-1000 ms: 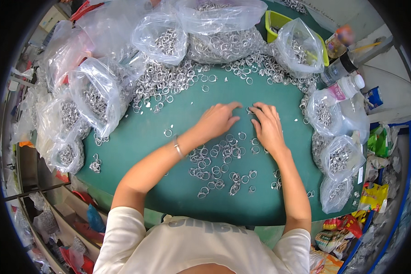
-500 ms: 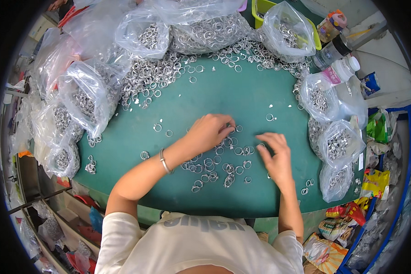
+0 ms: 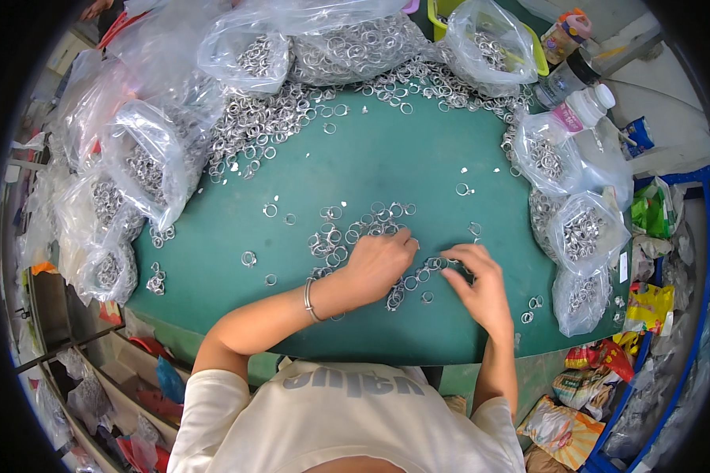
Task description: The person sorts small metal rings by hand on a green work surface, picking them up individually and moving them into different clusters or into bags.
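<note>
Left hand (image 3: 383,264) palm down over the loose rings (image 3: 326,244), fingers curled in toward the thumb – can't tell if they pinch a ring, the hand covers the spot. Right hand (image 3: 481,288) to its right, thumb and forefinger apart, a row of rings (image 3: 424,275) ending at the fingertips; contact there unclear.

Progress, as a judgement: partway. Lots of rings sit in the plastic bags (image 3: 180,177) well left of the left fingers and in others well right of the right fingers. Left out on the worktop (image 3: 394,150): the loose spread beside and beyond the left fingers, strays farther left, and a big heap (image 3: 264,126) well beyond them. Can't tell which rings are handled already.

Pointing: rings are round, so no real long axis; most look flat, heads facing mixed ways. Single ring (image 3: 461,189) beyond the right fingers has its head toward the right. The row itself slants – near-left end up to the right fingertips.
</note>
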`<state>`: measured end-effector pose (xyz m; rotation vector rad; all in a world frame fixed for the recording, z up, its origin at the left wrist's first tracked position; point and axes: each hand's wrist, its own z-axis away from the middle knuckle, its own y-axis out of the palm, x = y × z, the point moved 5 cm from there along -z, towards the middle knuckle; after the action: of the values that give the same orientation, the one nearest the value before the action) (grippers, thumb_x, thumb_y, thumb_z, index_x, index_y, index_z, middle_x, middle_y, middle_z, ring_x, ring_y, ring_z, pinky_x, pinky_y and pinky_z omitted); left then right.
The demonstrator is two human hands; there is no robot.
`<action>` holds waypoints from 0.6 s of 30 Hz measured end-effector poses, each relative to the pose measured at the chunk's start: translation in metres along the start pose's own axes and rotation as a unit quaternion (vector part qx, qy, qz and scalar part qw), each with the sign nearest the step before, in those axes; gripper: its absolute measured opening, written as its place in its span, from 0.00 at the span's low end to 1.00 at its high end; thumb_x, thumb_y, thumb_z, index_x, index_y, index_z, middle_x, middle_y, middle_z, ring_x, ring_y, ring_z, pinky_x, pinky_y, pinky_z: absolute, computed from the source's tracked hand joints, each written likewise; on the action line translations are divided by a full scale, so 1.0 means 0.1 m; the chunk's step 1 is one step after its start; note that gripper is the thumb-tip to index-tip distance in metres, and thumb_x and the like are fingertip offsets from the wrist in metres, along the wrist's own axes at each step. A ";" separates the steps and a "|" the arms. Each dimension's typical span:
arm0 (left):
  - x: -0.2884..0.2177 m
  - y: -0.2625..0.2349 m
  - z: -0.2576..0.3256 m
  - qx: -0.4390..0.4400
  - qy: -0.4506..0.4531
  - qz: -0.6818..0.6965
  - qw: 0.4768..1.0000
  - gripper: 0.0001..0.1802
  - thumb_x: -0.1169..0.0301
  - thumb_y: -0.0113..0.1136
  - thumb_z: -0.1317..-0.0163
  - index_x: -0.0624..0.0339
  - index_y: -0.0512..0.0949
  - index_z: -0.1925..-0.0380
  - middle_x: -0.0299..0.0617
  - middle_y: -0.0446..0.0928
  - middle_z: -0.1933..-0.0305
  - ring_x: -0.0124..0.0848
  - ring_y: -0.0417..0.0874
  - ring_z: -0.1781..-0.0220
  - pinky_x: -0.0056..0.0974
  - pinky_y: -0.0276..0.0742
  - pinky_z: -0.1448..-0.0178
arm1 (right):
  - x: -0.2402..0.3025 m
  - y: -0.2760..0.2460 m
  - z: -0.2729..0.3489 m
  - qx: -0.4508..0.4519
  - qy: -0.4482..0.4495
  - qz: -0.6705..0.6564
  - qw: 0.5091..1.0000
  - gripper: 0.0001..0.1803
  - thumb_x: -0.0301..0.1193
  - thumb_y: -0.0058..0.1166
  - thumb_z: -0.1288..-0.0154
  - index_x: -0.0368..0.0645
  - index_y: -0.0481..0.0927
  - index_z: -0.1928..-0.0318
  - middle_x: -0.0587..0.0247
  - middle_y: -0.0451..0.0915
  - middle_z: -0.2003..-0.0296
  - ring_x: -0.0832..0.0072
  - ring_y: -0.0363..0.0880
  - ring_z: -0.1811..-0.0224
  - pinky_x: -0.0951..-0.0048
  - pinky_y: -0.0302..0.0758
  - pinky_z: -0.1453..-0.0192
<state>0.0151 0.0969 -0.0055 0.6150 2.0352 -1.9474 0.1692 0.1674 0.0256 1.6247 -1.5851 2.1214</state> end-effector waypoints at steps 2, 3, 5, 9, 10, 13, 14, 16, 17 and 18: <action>0.02 -0.02 0.01 -0.037 -0.013 0.077 0.996 0.09 0.70 0.60 0.40 0.62 0.78 0.62 0.42 0.75 0.71 0.36 0.78 0.76 0.39 0.73 0.73 | -0.14 -0.18 0.06 -0.095 0.057 -0.054 0.992 0.12 0.21 0.60 0.45 0.37 0.80 0.59 0.54 0.79 0.59 0.58 0.75 0.56 0.63 0.71 0.50; 0.04 -0.08 0.03 -0.072 -0.022 0.162 0.984 0.08 0.71 0.59 0.39 0.63 0.78 0.62 0.41 0.75 0.73 0.33 0.77 0.77 0.36 0.71 0.74 | -0.17 -0.27 0.08 -0.134 0.064 -0.015 0.989 0.11 0.19 0.58 0.44 0.36 0.80 0.58 0.52 0.79 0.60 0.57 0.76 0.58 0.63 0.72 0.52; 0.11 -0.14 0.10 -0.061 -0.096 0.349 0.930 0.07 0.72 0.57 0.36 0.64 0.78 0.62 0.38 0.73 0.76 0.26 0.73 0.79 0.32 0.67 0.75 | -0.25 -0.32 0.09 -0.147 0.090 0.030 0.985 0.11 0.19 0.58 0.44 0.36 0.80 0.59 0.52 0.79 0.60 0.57 0.75 0.58 0.63 0.72 0.51; 0.23 -0.10 0.37 0.029 -0.254 0.556 0.791 0.08 0.71 0.54 0.32 0.66 0.78 0.62 0.30 0.73 0.76 0.15 0.66 0.77 0.23 0.61 0.75 | 0.00 -0.05 0.12 -0.071 -0.013 0.051 0.996 0.12 0.20 0.60 0.47 0.38 0.81 0.60 0.55 0.77 0.58 0.58 0.73 0.55 0.63 0.70 0.51; 0.21 -0.14 0.42 0.030 -0.268 0.549 0.791 0.08 0.71 0.54 0.32 0.66 0.78 0.62 0.31 0.74 0.75 0.15 0.66 0.77 0.23 0.61 0.74 | 0.07 0.02 0.15 -0.041 -0.023 0.071 0.996 0.12 0.20 0.60 0.47 0.39 0.81 0.59 0.56 0.77 0.57 0.59 0.73 0.54 0.63 0.69 0.51; 0.17 -0.13 0.55 0.028 -0.284 0.547 0.787 0.08 0.72 0.56 0.33 0.66 0.78 0.62 0.31 0.76 0.74 0.15 0.67 0.77 0.23 0.62 0.74 | 0.27 0.19 0.14 -0.014 -0.061 0.128 0.990 0.13 0.21 0.61 0.49 0.41 0.81 0.60 0.59 0.76 0.55 0.61 0.72 0.53 0.64 0.67 0.50; 0.16 -0.11 0.59 0.027 -0.284 0.550 0.785 0.07 0.72 0.56 0.33 0.66 0.79 0.63 0.31 0.76 0.74 0.15 0.67 0.76 0.23 0.62 0.74 | 0.31 0.22 0.14 -0.015 -0.075 0.146 0.986 0.13 0.22 0.61 0.49 0.41 0.81 0.60 0.60 0.76 0.55 0.61 0.72 0.53 0.64 0.66 0.49; 0.13 -0.11 0.62 0.024 -0.275 0.537 0.797 0.06 0.73 0.57 0.34 0.65 0.79 0.63 0.31 0.77 0.73 0.14 0.67 0.76 0.23 0.63 0.74 | 0.22 0.34 0.16 -0.022 -0.088 0.139 0.986 0.13 0.21 0.61 0.50 0.41 0.80 0.61 0.61 0.76 0.55 0.61 0.72 0.51 0.62 0.65 0.48; 0.12 -0.11 0.63 0.022 -0.270 0.531 0.803 0.06 0.73 0.58 0.35 0.65 0.79 0.63 0.31 0.78 0.73 0.14 0.67 0.76 0.23 0.63 0.74 | 0.19 0.37 0.17 -0.026 -0.095 0.136 0.986 0.13 0.21 0.61 0.50 0.41 0.80 0.61 0.61 0.76 0.56 0.61 0.71 0.51 0.61 0.65 0.47; 0.11 -0.11 0.64 0.018 -0.269 0.529 0.804 0.05 0.74 0.58 0.35 0.64 0.80 0.63 0.30 0.78 0.72 0.13 0.67 0.76 0.22 0.63 0.74 | 0.20 0.34 0.17 -0.044 -0.095 0.121 0.987 0.12 0.20 0.60 0.50 0.41 0.80 0.61 0.61 0.77 0.57 0.62 0.73 0.53 0.62 0.66 0.48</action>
<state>-0.0063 0.0343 -0.0055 0.8260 0.9219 -1.2302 0.1534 0.1287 0.0156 1.7305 -1.9985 2.0162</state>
